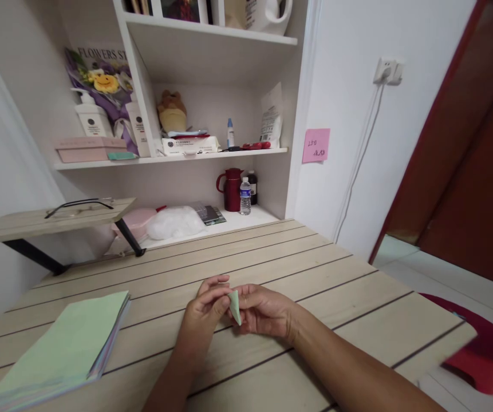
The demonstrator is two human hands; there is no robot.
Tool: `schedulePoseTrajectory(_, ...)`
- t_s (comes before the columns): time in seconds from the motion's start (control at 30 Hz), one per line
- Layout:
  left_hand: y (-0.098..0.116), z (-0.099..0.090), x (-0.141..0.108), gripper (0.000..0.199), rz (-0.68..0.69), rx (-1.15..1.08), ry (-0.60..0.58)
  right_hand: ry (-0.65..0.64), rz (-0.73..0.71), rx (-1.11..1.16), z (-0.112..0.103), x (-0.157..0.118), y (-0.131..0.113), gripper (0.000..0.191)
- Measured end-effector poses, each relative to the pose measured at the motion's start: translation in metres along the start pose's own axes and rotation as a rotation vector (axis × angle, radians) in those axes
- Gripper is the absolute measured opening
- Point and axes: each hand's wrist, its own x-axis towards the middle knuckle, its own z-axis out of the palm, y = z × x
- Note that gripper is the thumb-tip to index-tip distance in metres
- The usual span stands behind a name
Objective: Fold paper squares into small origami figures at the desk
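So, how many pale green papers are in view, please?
2: a folded paper between the left hand and right hand, and the top sheet of the stack at left. More may be hidden beneath it.

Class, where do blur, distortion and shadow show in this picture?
Head view: wide-angle stretching near the edges, the door leaning steeply; head view: the stool looks smeared, the paper fairly clear; head view: soft shadow on the table beneath the right forearm.

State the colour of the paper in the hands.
The paper is pale green, best seen in the head view.
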Motion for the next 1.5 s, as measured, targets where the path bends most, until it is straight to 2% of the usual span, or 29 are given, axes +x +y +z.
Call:
schedulePoseTrajectory(0.07,0.000,0.000,0.001,0.020,-0.002,-0.009,0.057,0.045,-0.019,-0.060,0.002,0.003,0.002,0.028)
schedulePoseTrajectory(0.13,0.000,0.001,0.001,0.020,-0.023,-0.012,0.111,0.165,-0.084,-0.182,0.006,0.006,0.003,0.029)
schedulePoseTrajectory(0.23,-0.001,0.004,-0.002,0.021,-0.104,-0.064,0.152,0.455,-0.349,-0.434,0.012,0.007,-0.001,0.032)
schedulePoseTrajectory(0.27,-0.001,0.005,-0.003,0.022,-0.143,-0.109,0.145,0.506,-0.444,-0.501,0.014,0.006,-0.003,0.032)
schedulePoseTrajectory(0.33,-0.002,0.008,-0.006,0.026,-0.229,-0.229,0.101,0.467,-0.531,-0.550,0.018,0.003,-0.007,0.033)
schedulePoseTrajectory(0.43,-0.003,0.012,-0.009,0.027,-0.312,-0.409,0.025,0.354,-0.474,-0.463,0.023,-0.002,-0.011,0.036)
schedulePoseTrajectory(0.53,-0.004,0.013,-0.010,0.024,-0.326,-0.510,-0.025,0.335,-0.428,-0.356,0.026,-0.004,-0.011,0.038)
schedulePoseTrajectory(0.73,-0.007,0.010,-0.009,0.019,-0.344,-0.554,-0.065,0.289,-0.408,-0.318,0.027,-0.004,-0.010,0.036)
schedulePoseTrajectory(1.07,-0.010,0.010,-0.007,0.021,-0.343,-0.566,-0.076,0.299,-0.372,-0.312,0.025,-0.005,-0.010,0.036)
schedulePoseTrajectory(1.2,-0.009,0.009,-0.006,0.022,-0.354,-0.582,-0.063,0.324,-0.376,-0.397,0.024,-0.003,-0.009,0.030)
schedulePoseTrajectory(1.27,-0.008,0.009,-0.006,0.022,-0.353,-0.579,-0.051,0.369,-0.398,-0.513,0.023,-0.002,-0.008,0.024)
schedulePoseTrajectory(1.37,-0.007,0.011,-0.005,0.025,-0.342,-0.547,-0.002,0.466,-0.510,-0.753,0.021,0.000,-0.006,0.017)
schedulePoseTrajectory(1.5,-0.007,0.013,-0.004,0.029,-0.335,-0.504,0.084,0.451,-0.561,-0.897,0.019,0.001,-0.004,0.025)
